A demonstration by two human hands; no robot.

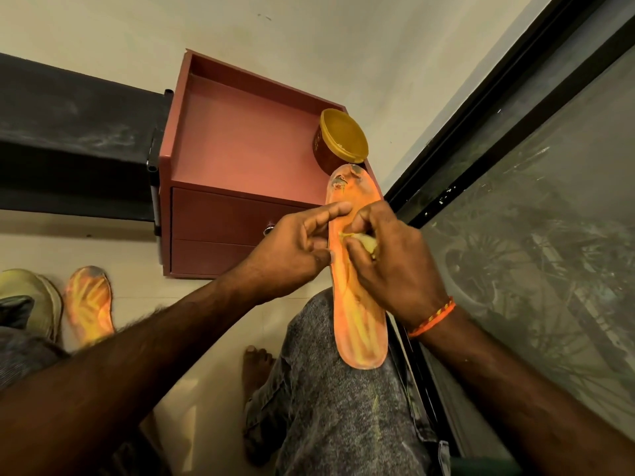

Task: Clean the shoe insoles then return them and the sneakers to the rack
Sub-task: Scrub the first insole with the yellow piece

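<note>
Reddish-brown cabinet (240,207) with two dark drawer fronts and a raised-rim top, against a pale wall (343,46). Brown tub with yellow lid (340,140) at the top's right corner. Black ledge (68,132) to the left. Dusty glass pane (532,235) in a black frame on the right.

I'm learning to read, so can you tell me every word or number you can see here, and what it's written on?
No text here can be read.
Jar with the yellow lid: gold marks on its dark side, too small and blurred to read.
Insole on the knee, gripped by the left hand and wiped by the right hand: only a pattern, no words.
Insole on the floor: the same.
</note>
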